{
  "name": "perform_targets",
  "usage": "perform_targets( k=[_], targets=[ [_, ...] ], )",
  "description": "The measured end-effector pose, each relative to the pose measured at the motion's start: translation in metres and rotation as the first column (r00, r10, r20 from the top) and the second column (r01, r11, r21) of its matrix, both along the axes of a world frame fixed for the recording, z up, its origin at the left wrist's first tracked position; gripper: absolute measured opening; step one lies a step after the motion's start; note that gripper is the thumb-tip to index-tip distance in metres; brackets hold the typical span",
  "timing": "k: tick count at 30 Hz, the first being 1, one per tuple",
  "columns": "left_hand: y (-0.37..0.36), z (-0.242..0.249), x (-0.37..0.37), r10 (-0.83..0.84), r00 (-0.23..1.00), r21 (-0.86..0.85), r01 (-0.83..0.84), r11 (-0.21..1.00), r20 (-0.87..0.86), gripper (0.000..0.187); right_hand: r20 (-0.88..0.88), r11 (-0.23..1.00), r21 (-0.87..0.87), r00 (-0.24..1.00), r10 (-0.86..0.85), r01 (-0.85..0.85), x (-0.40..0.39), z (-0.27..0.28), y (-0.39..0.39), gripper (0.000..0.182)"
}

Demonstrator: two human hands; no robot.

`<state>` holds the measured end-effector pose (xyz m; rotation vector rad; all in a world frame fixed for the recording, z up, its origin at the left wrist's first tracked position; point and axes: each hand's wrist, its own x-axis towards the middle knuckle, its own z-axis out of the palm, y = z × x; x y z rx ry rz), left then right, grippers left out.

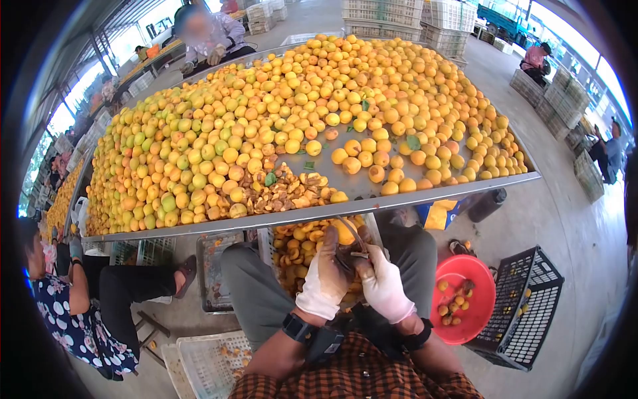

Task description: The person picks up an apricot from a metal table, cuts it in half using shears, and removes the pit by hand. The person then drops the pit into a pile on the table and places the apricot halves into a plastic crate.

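Both my hands, in white gloves with darkened fingers, are close together over a crate of cut yellow-orange fruit between my knees. A yellow-orange fruit is held at the fingertips of my left hand. My right hand is closed on a small dark tool whose details are blurred, its tip near the fruit. Just beyond them, the metal table bears a large heap of whole apricot-like fruit, with a pile of brown-orange pieces by its near edge.
A red basin with some fruit and a black crate stand at the right. White crates lie at lower left. A co-worker sits at the left, another across the table. Stacked crates stand behind.
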<state>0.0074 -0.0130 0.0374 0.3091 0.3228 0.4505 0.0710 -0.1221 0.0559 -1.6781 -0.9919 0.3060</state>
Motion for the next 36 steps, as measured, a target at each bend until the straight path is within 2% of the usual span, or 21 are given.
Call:
perform_targets(
  k=[4, 7, 9, 16, 18, 22, 25, 27, 28, 30, 31, 32, 33, 34, 35, 36],
  targets=[
    [-0.011, 0.009, 0.001, 0.054, 0.997, -0.074, -0.057, 0.996, -0.048, 0.052, 0.046, 0.992, -0.025, 0.992, -0.121, 0.122, -0.007, -0.020, 0.008, 0.026],
    [-0.011, 0.000, 0.000, 0.052, 0.997, 0.012, -0.052, 0.999, -0.057, 0.054, 0.072, 0.985, -0.059, 0.985, -0.159, 0.163, -0.011, -0.021, 0.009, 0.028],
    [-0.011, -0.004, 0.000, 0.034, 0.995, 0.088, -0.026, 0.996, -0.091, 0.054, 0.093, 0.983, -0.079, 0.983, -0.160, 0.168, -0.011, -0.021, 0.010, 0.027],
    [-0.011, -0.005, -0.002, 0.008, 0.998, 0.093, -0.003, 0.996, -0.059, 0.054, 0.160, 0.974, -0.128, 0.973, -0.165, 0.186, -0.009, -0.018, 0.011, 0.025],
    [-0.017, 0.004, 0.001, 0.110, 0.991, 0.054, -0.107, 0.993, -0.072, 0.051, 0.154, 0.971, -0.161, 0.976, -0.155, 0.179, -0.009, -0.012, 0.012, 0.025],
    [-0.021, 0.014, 0.000, 0.136, 0.987, 0.056, -0.132, 0.990, -0.086, 0.049, 0.118, 0.959, -0.259, 0.989, -0.088, 0.116, -0.005, -0.013, 0.010, 0.024],
    [-0.020, 0.013, -0.001, 0.114, 0.992, 0.025, -0.113, 0.993, -0.053, 0.049, 0.092, 0.979, -0.170, 0.991, -0.094, 0.109, -0.006, -0.006, 0.007, 0.023],
    [-0.013, 0.012, -0.004, 0.031, 0.999, 0.135, -0.027, 0.990, -0.025, 0.048, 0.072, 0.987, -0.143, 0.995, -0.062, 0.072, -0.002, 0.001, 0.003, 0.021],
    [-0.008, 0.015, -0.007, 0.028, 0.999, 0.138, -0.025, 0.990, -0.024, 0.048, 0.050, 0.993, -0.115, 0.998, -0.033, 0.039, 0.001, 0.004, 0.001, 0.020],
    [0.003, 0.023, -0.017, 0.012, 0.982, 0.489, 0.083, 0.868, -0.188, 0.047, -0.002, 0.994, -0.109, 1.000, 0.023, -0.023, 0.006, 0.008, -0.007, 0.019],
    [0.009, 0.024, -0.019, 0.010, 0.981, 0.487, 0.086, 0.869, -0.192, 0.047, -0.058, 0.991, -0.100, 0.995, 0.081, -0.087, 0.008, 0.009, -0.011, 0.018],
    [0.016, 0.024, -0.021, -0.005, 0.969, 0.611, 0.160, 0.775, -0.248, 0.046, -0.165, 0.986, -0.103, 0.980, 0.113, -0.131, 0.009, 0.013, -0.013, 0.018],
    [0.019, 0.022, -0.022, -0.009, 0.953, 0.716, 0.233, 0.659, -0.302, 0.046, -0.166, 0.986, -0.103, 0.979, 0.116, -0.134, 0.008, 0.013, -0.014, 0.018],
    [0.016, 0.015, -0.019, 0.014, 0.965, 0.686, 0.175, 0.706, -0.262, 0.047, -0.170, 0.988, -0.086, 0.979, 0.112, -0.128, 0.008, 0.012, -0.013, 0.019],
    [0.007, 0.014, -0.017, 0.017, 0.966, 0.689, 0.171, 0.704, -0.256, 0.047, -0.171, 0.990, -0.068, 0.980, 0.107, -0.120, 0.008, 0.012, -0.012, 0.019],
    [-0.003, 0.012, -0.014, -0.005, 0.989, 0.558, 0.089, 0.825, -0.149, 0.048, -0.193, 0.996, -0.035, 0.979, 0.068, -0.077, 0.003, 0.010, -0.008, 0.019]
  ],
)
